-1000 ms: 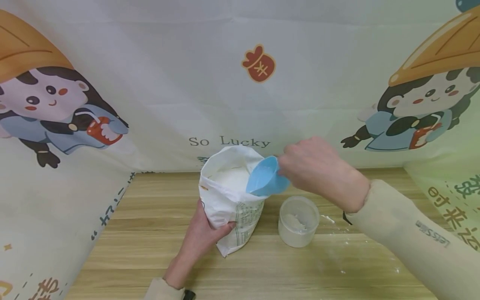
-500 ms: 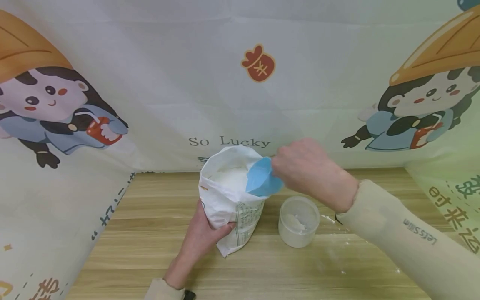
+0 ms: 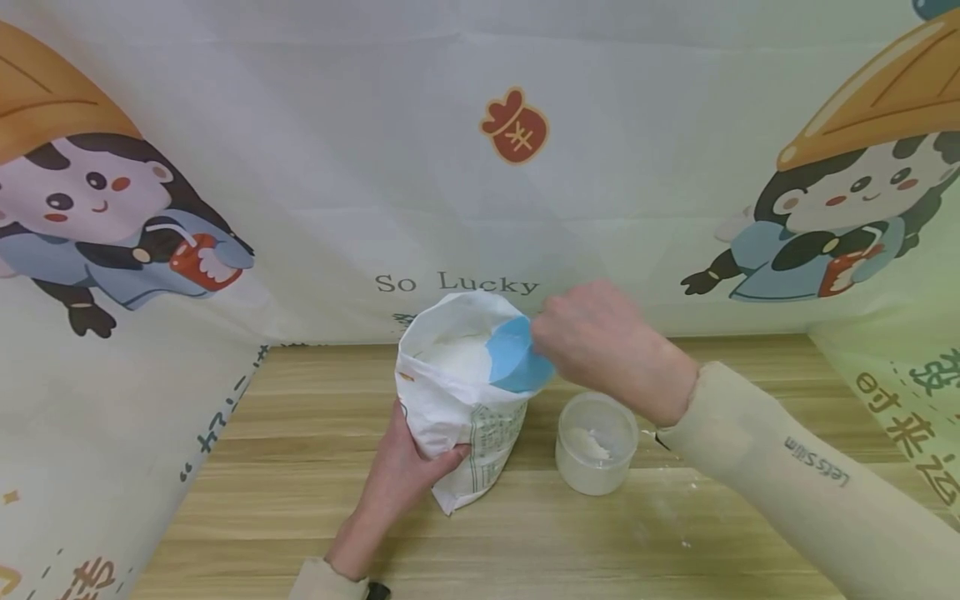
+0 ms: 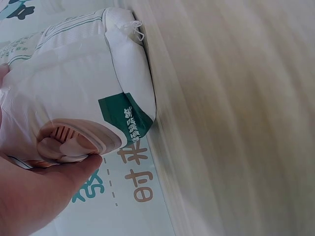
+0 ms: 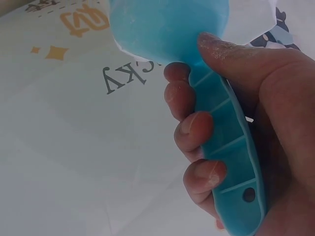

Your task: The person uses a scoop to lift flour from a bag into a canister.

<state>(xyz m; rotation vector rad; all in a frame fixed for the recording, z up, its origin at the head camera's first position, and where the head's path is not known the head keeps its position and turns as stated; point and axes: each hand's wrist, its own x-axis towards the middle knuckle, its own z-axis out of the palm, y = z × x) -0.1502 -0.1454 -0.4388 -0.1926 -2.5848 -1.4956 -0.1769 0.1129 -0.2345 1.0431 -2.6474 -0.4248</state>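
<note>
A white bag of flour (image 3: 442, 408) stands with its top unfolded, and white flour (image 3: 453, 357) shows inside. My left hand (image 3: 408, 467) grips the bag low on its near side, thumb across the front. The left wrist view shows printed buns and a green patch on the bag (image 4: 64, 88). With my right hand (image 3: 603, 346) I hold a light blue scoop (image 3: 513, 358), its bowl dipping into the bag's mouth on the right. My fingers curl round its ribbed handle (image 5: 231, 142). To the right of the bag stands a clear round tub (image 3: 592, 471) with some flour at the bottom.
Specks of spilled powder (image 3: 686, 543) lie on the wood-grain table (image 3: 570, 550) right of the tub. A printed cloth backdrop (image 3: 360, 167) rises close behind the bag and along both sides.
My right hand has moved left and slightly down, bringing the scoop further over and into the bag's mouth. The left hand, bag and tub have stayed in place.
</note>
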